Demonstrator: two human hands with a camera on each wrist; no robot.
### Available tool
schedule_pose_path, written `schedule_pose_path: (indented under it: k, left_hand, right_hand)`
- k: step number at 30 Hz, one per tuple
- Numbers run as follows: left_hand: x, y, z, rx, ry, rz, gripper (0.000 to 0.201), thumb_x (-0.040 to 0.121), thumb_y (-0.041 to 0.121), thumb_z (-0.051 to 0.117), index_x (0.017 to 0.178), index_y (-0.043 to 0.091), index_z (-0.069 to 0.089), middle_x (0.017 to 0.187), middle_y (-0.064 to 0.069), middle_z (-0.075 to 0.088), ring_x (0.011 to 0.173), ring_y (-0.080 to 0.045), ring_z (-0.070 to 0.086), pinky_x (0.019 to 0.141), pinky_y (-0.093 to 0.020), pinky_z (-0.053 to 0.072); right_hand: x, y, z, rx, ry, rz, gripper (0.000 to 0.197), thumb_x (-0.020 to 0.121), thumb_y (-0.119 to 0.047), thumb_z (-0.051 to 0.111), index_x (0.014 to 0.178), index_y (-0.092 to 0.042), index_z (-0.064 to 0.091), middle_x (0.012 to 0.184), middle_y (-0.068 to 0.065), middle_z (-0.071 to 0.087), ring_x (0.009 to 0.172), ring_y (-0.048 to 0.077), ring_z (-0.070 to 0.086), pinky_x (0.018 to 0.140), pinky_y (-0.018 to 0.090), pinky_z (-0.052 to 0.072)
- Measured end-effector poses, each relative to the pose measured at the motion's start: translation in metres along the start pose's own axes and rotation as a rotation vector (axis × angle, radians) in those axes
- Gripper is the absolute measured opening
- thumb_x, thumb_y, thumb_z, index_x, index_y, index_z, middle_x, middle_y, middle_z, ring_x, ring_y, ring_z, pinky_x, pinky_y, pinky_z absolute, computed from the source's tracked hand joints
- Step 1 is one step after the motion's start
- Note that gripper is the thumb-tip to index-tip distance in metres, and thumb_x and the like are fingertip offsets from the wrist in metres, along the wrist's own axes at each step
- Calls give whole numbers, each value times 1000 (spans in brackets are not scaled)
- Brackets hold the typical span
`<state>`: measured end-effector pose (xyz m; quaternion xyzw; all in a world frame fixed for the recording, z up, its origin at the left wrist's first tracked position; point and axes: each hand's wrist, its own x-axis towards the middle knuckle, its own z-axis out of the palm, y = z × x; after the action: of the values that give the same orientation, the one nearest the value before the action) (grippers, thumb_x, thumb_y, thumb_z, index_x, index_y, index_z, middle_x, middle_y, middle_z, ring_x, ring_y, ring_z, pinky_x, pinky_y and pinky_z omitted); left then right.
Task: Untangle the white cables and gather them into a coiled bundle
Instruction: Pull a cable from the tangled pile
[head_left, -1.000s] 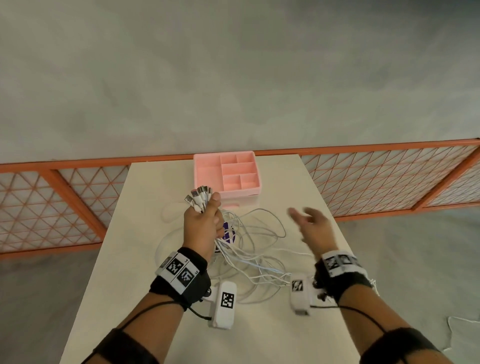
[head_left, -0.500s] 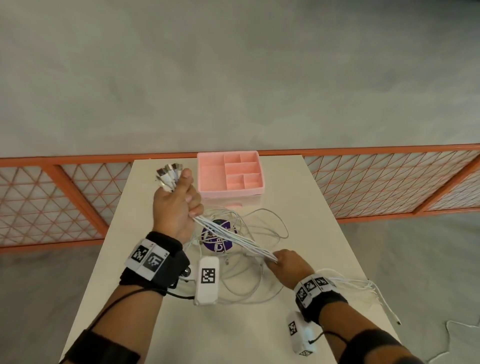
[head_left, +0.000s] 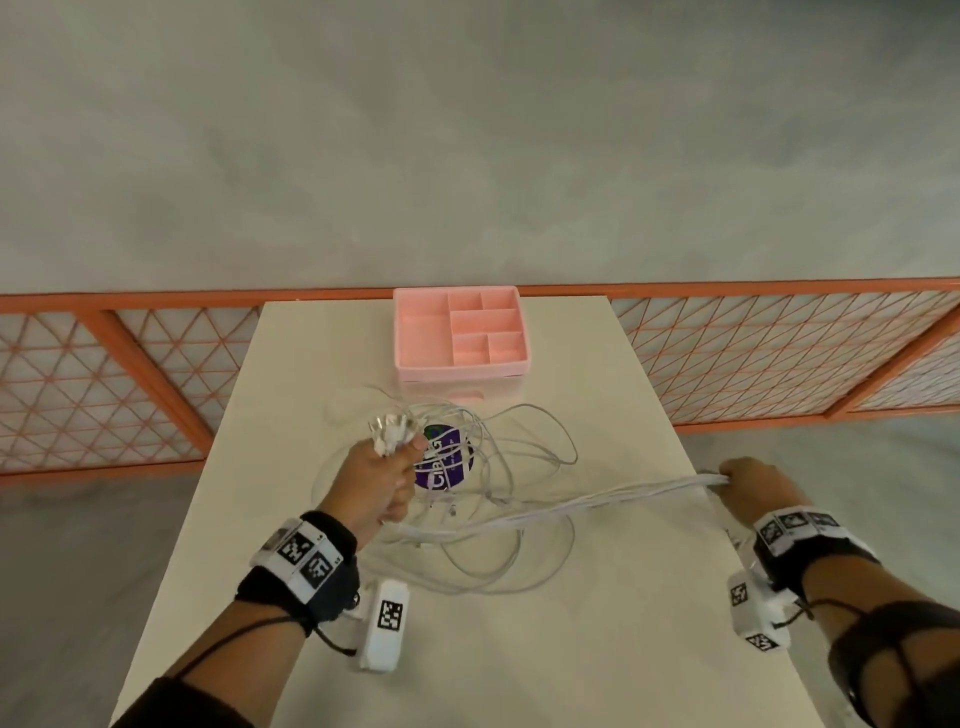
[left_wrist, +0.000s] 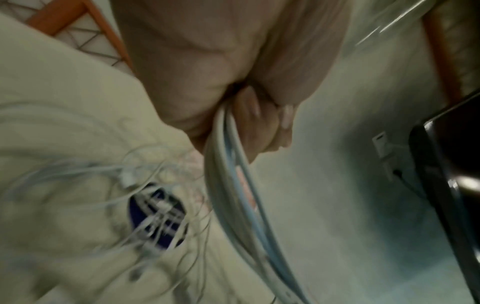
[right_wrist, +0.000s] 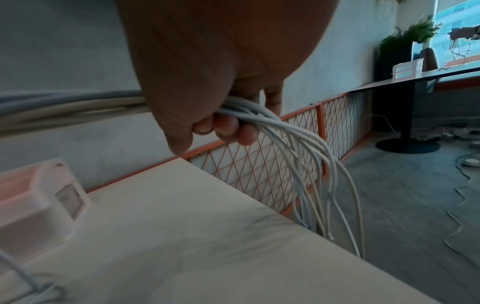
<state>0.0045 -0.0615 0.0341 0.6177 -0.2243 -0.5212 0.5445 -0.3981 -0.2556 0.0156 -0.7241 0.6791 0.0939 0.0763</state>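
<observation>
The right hand's fingers (right_wrist: 226, 127) are curling tight around the white cables (head_left: 613, 499), and that right hand (head_left: 753, 488) is now far out past the worktop's (head_left: 597, 649) edge at three o'clock, where half a second ago it was gripping them close in by the loops. The run between the hands is stretching nearly straight, with loose tails dangling off the edge. The left hand (head_left: 374, 483) is dropping lower and closer, fingers clamped on the gathered plug ends (head_left: 392, 431) at about ten o'clock of the tangle. I'd say the strands are being combed parallel, ready for coiling. Slack loops are lying over a purple disc (head_left: 441, 465); the pink tray (head_left: 460, 332) is sitting at twelve o'clock.
</observation>
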Motion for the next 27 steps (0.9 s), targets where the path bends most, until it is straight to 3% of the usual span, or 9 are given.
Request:
schedule_pose_path:
  k: [3, 7, 11, 13, 14, 16, 21, 25, 27]
  left_hand:
    - [-2, -24, 4, 117, 4, -59, 21, 98, 25, 61, 84, 14, 50, 51, 3, 33, 42, -12, 23, 43, -20, 18]
    - [1, -35, -1, 148, 53, -97, 25, 98, 24, 61, 78, 14, 49, 49, 3, 34, 41, -11, 23, 43, -20, 18]
    - [6, -37, -5, 140, 135, -80, 28, 98, 24, 62, 76, 14, 49, 47, 3, 35, 39, -11, 24, 42, -18, 20]
    - [10, -38, -6, 136, 164, -72, 29, 97, 25, 64, 74, 15, 49, 47, 4, 36, 39, -12, 26, 42, -18, 21]
    - [12, -39, -7, 129, 172, -70, 31, 97, 26, 64, 73, 15, 48, 47, 4, 36, 39, -12, 26, 42, -19, 21]
    - [14, -40, -8, 120, 183, -63, 32, 97, 26, 64, 72, 16, 47, 48, 3, 36, 39, -12, 26, 42, -19, 22]
    - [11, -43, -10, 77, 194, -66, 33, 97, 25, 64, 72, 17, 44, 47, 5, 32, 38, -10, 23, 42, -18, 20]
    - [3, -41, -6, 59, 166, -60, 36, 97, 27, 63, 70, 18, 41, 46, 5, 30, 39, -11, 22, 42, -17, 19]
    - [-7, -41, -29, 31, 269, -46, 36, 97, 27, 64, 71, 18, 41, 48, 3, 31, 41, -12, 23, 43, -17, 20]
  right_hand:
    - [-5, -1, 21, 26, 10, 34, 36, 97, -45, 50, 75, -21, 64, 70, -2, 66, 67, 19, 63, 73, 32, 55]
    - [-25, -3, 81, -105, -286, -15, 33, 92, -46, 59, 110, -19, 65, 115, 2, 68, 106, 22, 65, 89, 30, 51]
    - [-34, -29, 89, -174, -596, -71, 68, 57, -67, 81, 106, -26, 54, 122, -2, 61, 112, 21, 60, 93, 29, 47]
    - [-31, -53, 74, -78, -637, -115, 96, 36, -82, 76, 109, -26, 52, 126, -2, 56, 117, 21, 56, 98, 31, 44]
    - [-30, -66, 66, -8, -627, -147, 99, 40, -82, 75, 117, -25, 52, 129, -3, 53, 121, 21, 53, 102, 32, 41]
    - [-29, -96, 47, 111, -565, -195, 80, 66, -70, 74, 127, -23, 52, 128, -3, 51, 123, 20, 51, 104, 32, 38]
    - [-41, -181, 31, 307, -380, -487, 17, 93, -35, 60, 96, -19, 65, 101, 0, 67, 97, 19, 63, 83, 28, 47]
    - [-56, -238, 42, 356, -312, -622, 24, 97, -19, 51, 114, -11, 65, 116, 6, 65, 105, 24, 62, 88, 29, 45]
    - [-65, -288, 60, 338, -329, -700, 31, 96, -13, 50, 125, -13, 60, 124, 6, 59, 111, 27, 59, 90, 29, 43]
